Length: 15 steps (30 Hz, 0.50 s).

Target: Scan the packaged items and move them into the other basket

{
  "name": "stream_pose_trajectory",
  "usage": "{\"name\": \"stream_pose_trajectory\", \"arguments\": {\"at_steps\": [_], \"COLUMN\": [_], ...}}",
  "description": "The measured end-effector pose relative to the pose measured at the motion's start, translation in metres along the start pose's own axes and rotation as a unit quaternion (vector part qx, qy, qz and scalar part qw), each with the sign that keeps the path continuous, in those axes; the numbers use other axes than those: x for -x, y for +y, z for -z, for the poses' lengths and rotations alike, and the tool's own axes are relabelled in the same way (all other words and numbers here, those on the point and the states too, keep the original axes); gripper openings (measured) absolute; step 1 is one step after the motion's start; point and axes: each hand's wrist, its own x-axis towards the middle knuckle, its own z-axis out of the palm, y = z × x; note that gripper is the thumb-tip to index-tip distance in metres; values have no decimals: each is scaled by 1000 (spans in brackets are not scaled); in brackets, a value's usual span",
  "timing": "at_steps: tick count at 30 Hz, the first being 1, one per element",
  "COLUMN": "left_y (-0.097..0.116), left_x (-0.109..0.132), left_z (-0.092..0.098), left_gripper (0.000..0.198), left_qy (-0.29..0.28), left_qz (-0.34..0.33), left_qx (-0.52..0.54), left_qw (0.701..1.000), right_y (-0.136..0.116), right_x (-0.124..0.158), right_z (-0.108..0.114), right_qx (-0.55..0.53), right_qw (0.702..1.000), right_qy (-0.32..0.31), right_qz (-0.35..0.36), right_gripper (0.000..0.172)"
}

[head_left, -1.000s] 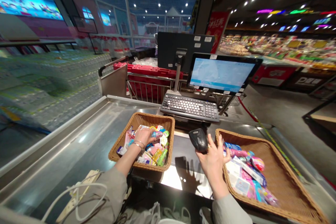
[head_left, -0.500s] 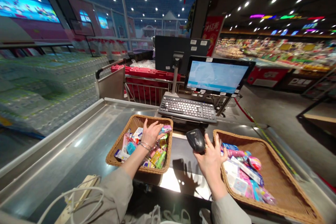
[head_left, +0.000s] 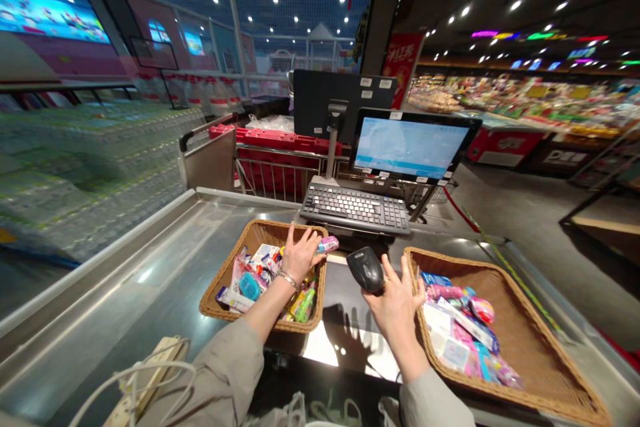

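My left hand [head_left: 300,257] is over the right side of the smaller wicker basket [head_left: 305,327], closed on a small pink packet [head_left: 329,244] that sticks out past the rim. Below the hand lie several small goods, among them a turquoise item [head_left: 249,285] and a bright green one [head_left: 305,305]. My right hand [head_left: 397,305] grips a black barcode scanner [head_left: 366,268], some of its fingers spread. The scanner is between the two baskets, its head near the pink packet but apart from it. The scanner's handle is hidden by the hand.
A larger wicker basket [head_left: 540,353] on the right has several packaged goods in its left part. Behind the hands are a keyboard [head_left: 356,207] and a lit monitor [head_left: 410,147]. A power strip [head_left: 145,377] with white cables lies on the metal counter [head_left: 150,287] at lower left.
My left hand has moved right with the pink packet, which now extends beyond the basket's rim. The scanner in my right hand has shifted slightly left, closer to the packet.
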Motion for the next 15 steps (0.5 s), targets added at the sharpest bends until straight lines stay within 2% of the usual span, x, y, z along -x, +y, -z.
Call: {"name": "stream_pose_trajectory", "arguments": {"at_steps": [6,15], "left_y": [9,13], "left_x": [-5,-8], "left_z": [-1,-5], "left_gripper": [41,40], "left_qy": [9,20], "left_qz": [0,1], "left_qx": [12,16], "left_qw": [1000,1000], "right_y": [-5,-8], "right_x": [1,2], "right_z": [2,3], "right_qx": [-15,-25], "right_qw": [1000,999], "right_qy": [-21,-24], "right_qz": [4,13], "right_gripper": [22,22]}}
